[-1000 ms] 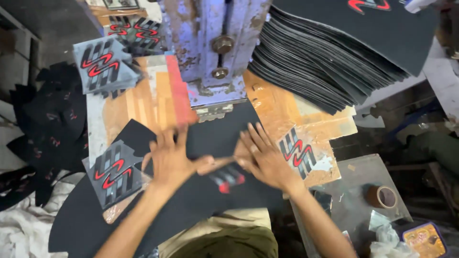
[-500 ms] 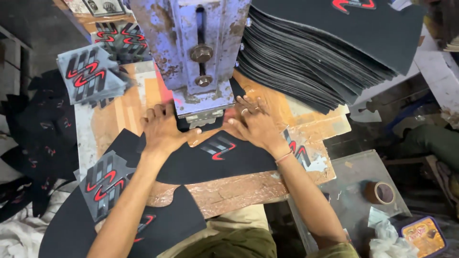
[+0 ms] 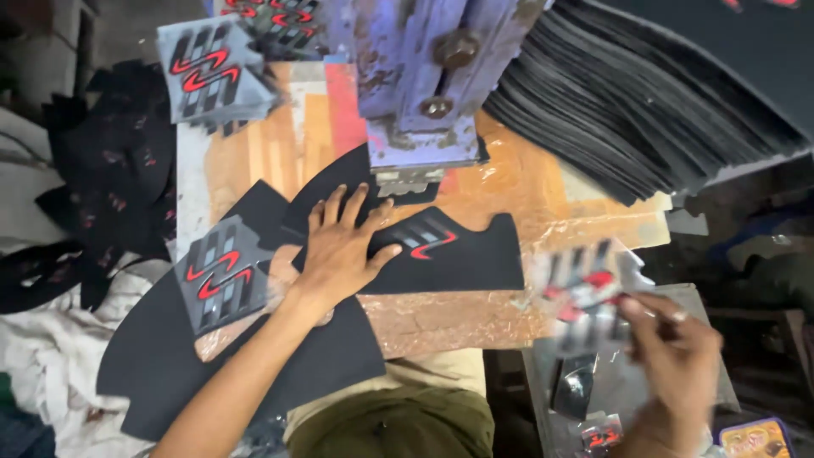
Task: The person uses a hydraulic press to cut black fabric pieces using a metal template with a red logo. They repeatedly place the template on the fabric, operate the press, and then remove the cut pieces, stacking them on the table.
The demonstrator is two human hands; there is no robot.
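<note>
Left hand point(image 3: 343, 246) lay flat, fingers spread, on the black piece point(image 3: 458, 254); right hand point(image 3: 674, 348) pinched a blurred transfer sheet point(image 3: 589, 293).

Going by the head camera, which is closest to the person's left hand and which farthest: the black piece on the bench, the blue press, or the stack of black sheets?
From the left hand:
1. Black piece, under its fingers.
2. Blue press, just beyond.
3. Stack of black sheets, far right.
</note>
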